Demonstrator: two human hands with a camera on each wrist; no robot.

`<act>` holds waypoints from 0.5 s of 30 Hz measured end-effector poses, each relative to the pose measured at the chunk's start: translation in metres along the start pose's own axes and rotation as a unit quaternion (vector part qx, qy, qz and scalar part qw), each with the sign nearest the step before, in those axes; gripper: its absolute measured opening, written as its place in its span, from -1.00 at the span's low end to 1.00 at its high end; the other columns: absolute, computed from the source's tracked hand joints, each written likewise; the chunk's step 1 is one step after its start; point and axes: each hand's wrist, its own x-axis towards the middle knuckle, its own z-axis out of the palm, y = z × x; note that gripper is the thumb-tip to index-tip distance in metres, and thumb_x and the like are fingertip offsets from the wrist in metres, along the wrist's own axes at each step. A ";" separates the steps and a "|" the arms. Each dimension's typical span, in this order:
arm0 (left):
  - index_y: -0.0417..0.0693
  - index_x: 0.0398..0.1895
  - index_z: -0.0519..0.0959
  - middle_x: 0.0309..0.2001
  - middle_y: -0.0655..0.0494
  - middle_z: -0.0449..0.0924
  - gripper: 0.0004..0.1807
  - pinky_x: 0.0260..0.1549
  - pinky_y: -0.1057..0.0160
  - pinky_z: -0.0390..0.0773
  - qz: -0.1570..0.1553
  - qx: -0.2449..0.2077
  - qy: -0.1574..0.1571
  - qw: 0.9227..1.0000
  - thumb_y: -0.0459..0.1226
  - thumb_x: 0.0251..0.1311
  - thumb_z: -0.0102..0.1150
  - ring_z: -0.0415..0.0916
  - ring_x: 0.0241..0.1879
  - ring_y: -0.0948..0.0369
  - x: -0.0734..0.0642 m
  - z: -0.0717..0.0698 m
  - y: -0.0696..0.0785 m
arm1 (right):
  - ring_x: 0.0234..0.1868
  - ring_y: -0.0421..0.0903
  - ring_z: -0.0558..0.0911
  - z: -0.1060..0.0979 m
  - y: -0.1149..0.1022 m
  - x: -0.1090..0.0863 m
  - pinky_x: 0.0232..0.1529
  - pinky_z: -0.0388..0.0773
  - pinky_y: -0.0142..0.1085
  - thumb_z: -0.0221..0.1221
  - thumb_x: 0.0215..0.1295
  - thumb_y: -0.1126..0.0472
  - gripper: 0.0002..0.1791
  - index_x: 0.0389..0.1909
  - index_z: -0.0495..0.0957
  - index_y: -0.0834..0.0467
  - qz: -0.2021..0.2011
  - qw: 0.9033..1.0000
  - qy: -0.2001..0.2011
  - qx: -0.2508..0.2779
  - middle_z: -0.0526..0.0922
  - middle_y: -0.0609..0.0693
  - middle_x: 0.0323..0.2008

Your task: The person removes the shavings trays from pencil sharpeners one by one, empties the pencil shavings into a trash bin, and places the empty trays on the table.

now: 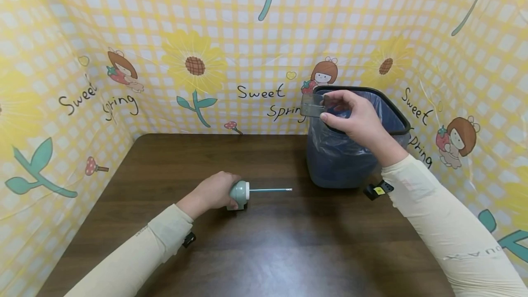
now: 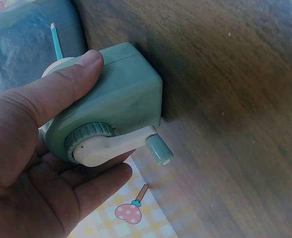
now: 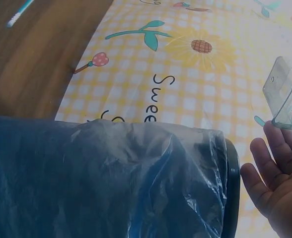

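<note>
My left hand [image 1: 214, 190] grips a green crank pencil sharpener [image 2: 131, 82] low at the table, its thumb across the body. The sharpener's white crank arm [image 2: 118, 144] ends in a green knob. From its white front a light-blue pencil [image 1: 270, 189] sticks out toward the right. My right hand [image 1: 358, 116] pinches a clear smoky plastic shavings drawer [image 1: 312, 106] between thumb and fingers, raised at the near left rim of a trash bin [image 1: 344, 164]. Only part of the drawer shows in the right wrist view; whether it holds shavings I cannot tell.
A bluish plastic bag [image 3: 151, 183] lines the bin under its black rim [image 1: 396, 112]. The bin stands at the back right of the dark wooden table [image 1: 280, 246]. Yellow checked cloth [image 1: 247, 35] with printed flowers hangs around the back and sides.
</note>
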 end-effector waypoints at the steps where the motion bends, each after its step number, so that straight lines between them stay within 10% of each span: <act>1: -0.16 0.13 0.62 -0.12 0.06 0.70 -0.26 -0.17 0.11 0.65 0.000 -0.001 -0.001 1.000 -0.14 -0.20 0.72 0.58 -0.23 0.20 0.000 0.000 0.000 | 0.11 0.00 0.56 0.000 0.000 0.000 0.09 0.48 -0.15 0.34 0.35 -0.02 -0.41 0.32 0.49 0.09 0.001 1.000 -0.001 0.000 0.60 0.04 0.18; 15: -0.14 0.11 0.63 -0.14 0.08 0.70 -0.28 -0.19 0.11 0.64 -0.001 -0.005 0.004 1.000 -0.15 -0.20 0.72 0.57 -0.24 0.20 -0.001 0.000 0.001 | 0.13 0.06 0.55 0.007 -0.008 -0.003 0.13 0.48 -0.04 0.35 0.34 0.07 -0.45 0.30 0.50 0.13 -0.008 1.000 -0.003 0.015 0.58 0.07 0.19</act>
